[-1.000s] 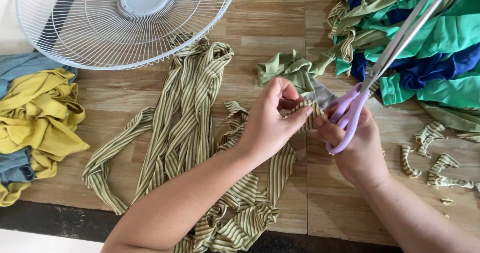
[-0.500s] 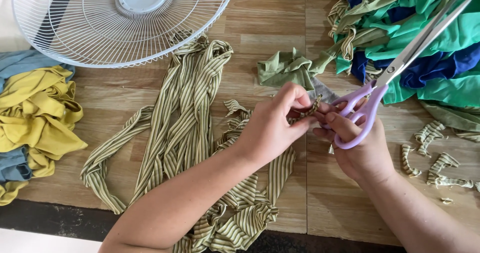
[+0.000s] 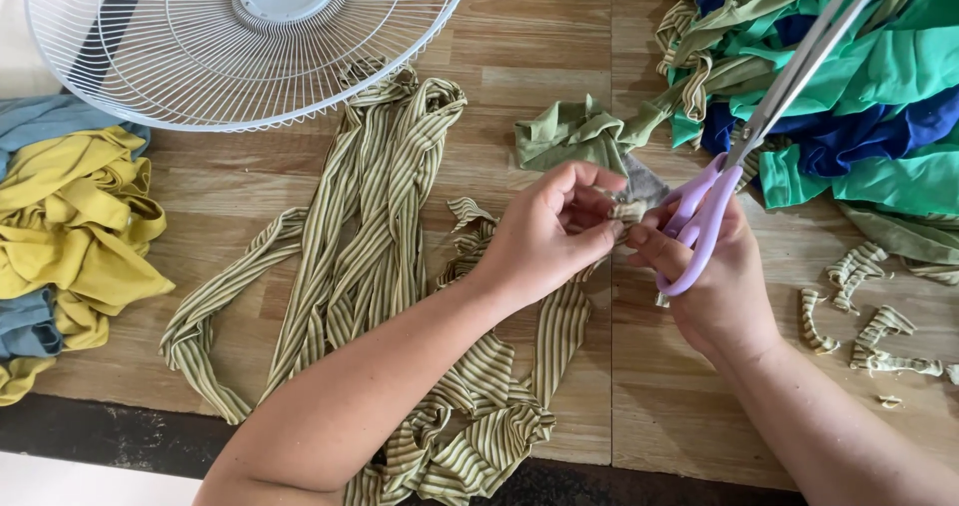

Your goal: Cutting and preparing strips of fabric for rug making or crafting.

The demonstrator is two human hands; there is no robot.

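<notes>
Striped olive fabric strip (image 3: pixel 380 256) is pinched at its end between thumb and fingertips of the left hand (image 3: pixel 544 236), closed on the cloth just beside the right hand (image 3: pixel 714 286). Purple-handled scissors (image 3: pixel 744 136) are gripped in the right hand, fingers through the loops, blades shut as far as can be seen and pointing up and away over the green and blue fabric pile (image 3: pixel 859 96). Short striped offcuts (image 3: pixel 869 316) are noted to the right of the right hand, so some trimming is judged done; most of the long strip, trailing left of and below the left hand across the wooden table (image 3: pixel 539 36), appears uncut. Both wrists are bent inward and the fingertips nearly meet. A white fan guard (image 3: pixel 150 66) and yellow cloth (image 3: pixel 70 226) lie far left.
</notes>
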